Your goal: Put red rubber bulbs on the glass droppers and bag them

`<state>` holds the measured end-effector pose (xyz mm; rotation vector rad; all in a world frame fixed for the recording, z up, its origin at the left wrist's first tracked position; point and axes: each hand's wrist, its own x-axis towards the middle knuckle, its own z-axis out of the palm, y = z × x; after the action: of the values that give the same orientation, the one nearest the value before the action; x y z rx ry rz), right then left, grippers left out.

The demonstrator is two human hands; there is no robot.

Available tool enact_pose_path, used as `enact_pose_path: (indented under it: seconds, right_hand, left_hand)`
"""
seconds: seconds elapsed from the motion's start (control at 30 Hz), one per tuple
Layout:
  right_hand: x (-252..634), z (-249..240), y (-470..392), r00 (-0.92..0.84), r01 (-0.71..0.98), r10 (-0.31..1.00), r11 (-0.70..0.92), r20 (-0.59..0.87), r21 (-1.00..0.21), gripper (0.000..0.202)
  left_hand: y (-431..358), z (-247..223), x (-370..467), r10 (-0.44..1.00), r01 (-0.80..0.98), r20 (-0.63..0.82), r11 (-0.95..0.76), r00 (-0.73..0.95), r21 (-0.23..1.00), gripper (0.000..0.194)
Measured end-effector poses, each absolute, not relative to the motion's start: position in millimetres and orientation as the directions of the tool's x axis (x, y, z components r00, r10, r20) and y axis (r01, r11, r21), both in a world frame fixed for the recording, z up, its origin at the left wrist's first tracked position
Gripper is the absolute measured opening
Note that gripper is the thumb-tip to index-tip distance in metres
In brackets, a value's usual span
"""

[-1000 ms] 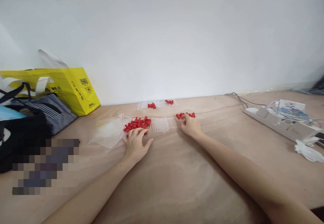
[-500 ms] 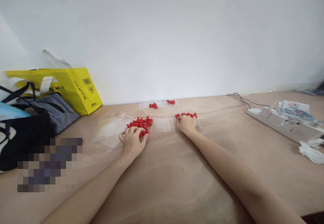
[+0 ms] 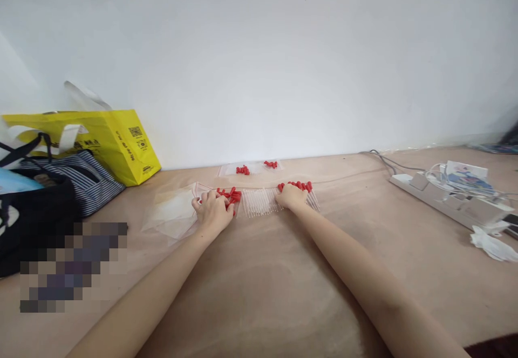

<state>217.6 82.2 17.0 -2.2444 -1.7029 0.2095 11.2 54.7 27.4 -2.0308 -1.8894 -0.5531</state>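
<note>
Midway to the worktop's point(image 3: 251, 293) back edge, the left hand point(image 3: 214, 212) curls over bulbous red caps point(image 3: 233, 196), the right hand point(image 3: 292, 196) over thin, partly red-topped tubes point(image 3: 259, 201); whether either pinches is hidden. Beyond, more caps point(image 3: 243, 170) lie in or on a clear bag point(image 3: 227, 169).

Tabletop point(image 3: 251, 293) open between forearms point(image 3: 159, 288); sticks point(image 3: 259, 202) apparently block beyond.

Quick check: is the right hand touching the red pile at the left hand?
Apart. The head view shows the row of pale sticks lying between the right hand and the red pile.
</note>
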Motion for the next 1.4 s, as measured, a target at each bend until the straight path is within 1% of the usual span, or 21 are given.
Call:
enact_pose_path:
  seconds: [0.1,0.17,0.23,0.3,0.4,0.47,0.53,0.63,0.7,0.8,0.97,1.2,1.4]
  right_hand:
    - [218.4,19.2,80.4,0.258,0.910,0.962,-0.213,0.084,-0.356,0.016]
    - [220.1,21.8,76.0,0.223,0.912,0.969,-0.171,0.102,-0.374,0.018]
    - [223.1,24.6,67.7,0.168,0.913,0.977,-0.103,0.133,-0.395,0.020]
    - [227.5,25.2,55.1,0.103,0.912,0.980,-0.023,0.173,-0.410,0.020]
    - [236.0,18.6,31.1,-0.044,0.882,0.962,0.164,0.270,-0.442,0.014]
    - [241.8,10.1,15.4,-0.199,0.794,0.904,0.375,0.378,-0.478,0.010]
    - [246.1,1.7,2.7,-0.314,0.693,0.833,0.528,0.455,-0.490,0.010]
    - [247.7,-5.6,-9.3,-0.408,0.627,0.759,0.637,0.508,-0.448,0.019]
    - [245.8,-6.8,-13.5,-0.453,0.630,0.732,0.667,0.509,-0.398,0.027]
    - [241.0,-6.9,-16.6,-0.480,0.653,0.734,0.665,0.481,-0.362,0.026]
    - [234.2,-8.6,-19.4,-0.452,0.663,0.755,0.641,0.474,-0.388,0.019]
    - [227.8,-9.0,-22.0,-0.453,0.649,0.740,0.656,0.497,-0.385,0.019]
    - [224.5,-8.9,-24.2,-0.466,0.625,0.714,0.684,0.522,-0.378,0.020]
  left_hand:
    - [49.6,31.0,10.9,0.852,0.994,0.520,-0.099,0.062,0.045,0.017]
    - [39.7,34.0,10.4,0.817,0.987,0.569,-0.149,0.093,0.052,0.017]
    - [24.8,34.4,10.5,0.781,0.967,0.603,-0.247,0.161,0.061,0.016]
    - [7.8,30.6,11.1,0.769,0.919,0.581,-0.384,0.265,0.089,0.014]
    - [-12.7,19.9,12.0,0.784,0.844,0.478,-0.516,0.396,0.147,0.012]
    - [-19.3,13.7,12.6,0.792,0.822,0.439,-0.540,0.424,0.180,0.012]
    - [-20.5,9.9,13.7,0.792,0.809,0.428,-0.553,0.435,0.201,0.014]
    - [-17.2,7.5,16.8,0.779,0.785,0.409,-0.586,0.476,0.203,0.022]
    - [-14.1,6.5,19.3,0.779,0.778,0.390,-0.594,0.491,0.205,0.020]
    - [-10.6,5.3,22.3,0.783,0.771,0.384,-0.594,0.489,0.228,0.016]
    - [-9.8,6.6,23.9,0.805,0.777,0.419,-0.557,0.420,0.293,0.013]
    - [-13.2,8.7,25.4,0.822,0.766,0.394,-0.546,0.412,0.339,0.014]
    - [-13.6,9.0,27.7,0.845,0.729,0.373,-0.525,0.384,0.438,0.018]
